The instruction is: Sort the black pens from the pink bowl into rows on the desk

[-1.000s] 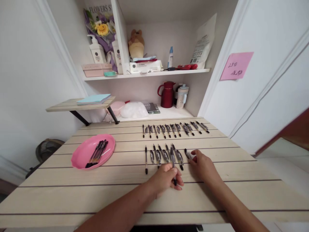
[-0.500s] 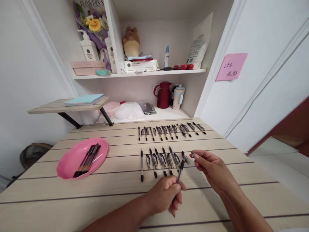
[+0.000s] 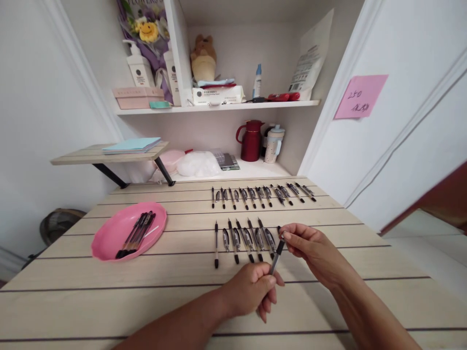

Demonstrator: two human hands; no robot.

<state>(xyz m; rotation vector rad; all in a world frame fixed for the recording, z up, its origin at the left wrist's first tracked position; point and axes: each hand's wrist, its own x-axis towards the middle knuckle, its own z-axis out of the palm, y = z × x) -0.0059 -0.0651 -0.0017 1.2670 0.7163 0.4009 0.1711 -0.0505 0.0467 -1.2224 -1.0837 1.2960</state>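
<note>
My left hand is closed around the barrel of a gel pen, held tilted with its black grip end up. At that upper end, my right hand pinches a small silvery pen tip, mostly covered by the fingers. Whether the tip touches the pen I cannot tell. Just beyond my hands lies a row of pens with dark clip-like pen parts between them. One more dark part is partly hidden behind my right fingers.
A farther row of pens and parts crosses the table. To the left, a pink tray holds several pens and a thin white stick. A small raised stand and a shelf with a red jug stand behind.
My right hand has moved left with the small silvery tip, up to the pen's upper end. My left hand keeps its hold on the pen. The camera view has shifted slightly.
</note>
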